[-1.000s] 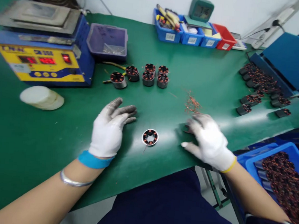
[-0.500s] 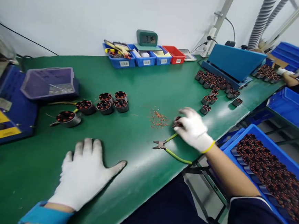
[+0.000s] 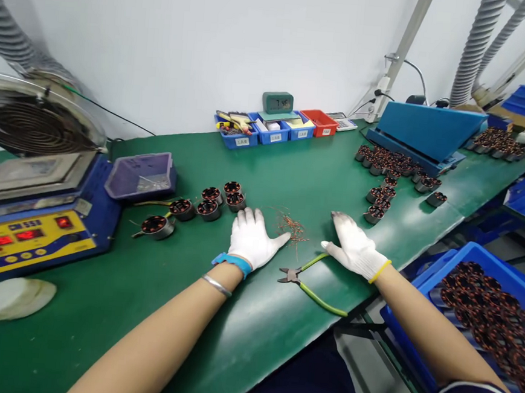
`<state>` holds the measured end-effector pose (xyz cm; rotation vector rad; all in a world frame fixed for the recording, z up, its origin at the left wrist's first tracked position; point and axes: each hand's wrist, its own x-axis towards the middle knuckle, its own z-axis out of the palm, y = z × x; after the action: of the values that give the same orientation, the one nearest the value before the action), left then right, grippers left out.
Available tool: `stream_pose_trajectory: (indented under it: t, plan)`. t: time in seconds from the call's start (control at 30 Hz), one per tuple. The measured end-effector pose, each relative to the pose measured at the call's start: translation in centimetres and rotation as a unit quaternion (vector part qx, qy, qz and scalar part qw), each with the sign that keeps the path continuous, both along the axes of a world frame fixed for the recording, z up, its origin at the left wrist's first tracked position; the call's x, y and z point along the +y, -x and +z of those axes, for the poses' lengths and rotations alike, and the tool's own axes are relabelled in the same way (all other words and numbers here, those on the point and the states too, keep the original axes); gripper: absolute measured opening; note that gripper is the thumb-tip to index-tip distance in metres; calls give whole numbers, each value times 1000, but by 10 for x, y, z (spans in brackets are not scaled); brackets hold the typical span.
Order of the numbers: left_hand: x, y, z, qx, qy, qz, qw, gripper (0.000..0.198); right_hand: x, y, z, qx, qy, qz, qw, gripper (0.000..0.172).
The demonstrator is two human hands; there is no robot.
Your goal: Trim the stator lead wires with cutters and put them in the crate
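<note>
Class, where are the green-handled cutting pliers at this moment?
In the head view, the green-handled cutting pliers lie just right of centre, between the left hand and right hand, below the copper wire scraps.

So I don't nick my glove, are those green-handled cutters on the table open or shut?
Open: the cutters lie with their green handles spread wide and a gap between the blade tips.
</note>
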<state>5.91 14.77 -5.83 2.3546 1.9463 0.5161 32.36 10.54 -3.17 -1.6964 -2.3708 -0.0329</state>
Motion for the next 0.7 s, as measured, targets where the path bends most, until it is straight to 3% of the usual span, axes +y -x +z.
stream_pose_trajectory:
  t: [0.1,0.23,0.3,0.47,0.57,0.7]
  plan:
    - [4,-4,0,-2,-2,-47,999,97,25,18,-9,-49,47,6,998,85]
    - [4,-1,2,-10,-8,-129,992,80,60,38,-8,-53,67,96,992,84]
    - [7,3,4,-30,-41,-87,995,78,80,40,-6,-48,70,103,991,79]
    - [29,22,9,-68,-134,130,980,74,147,34,-8,-48,44,-5,998,81]
    - [43,39,8,-28,-125,159,979,57,187,45,-14,-55,40,-11,998,79]
    - [53,53,6,-9,-131,156,979,43,227,88,-19,-55,38,37,997,81]
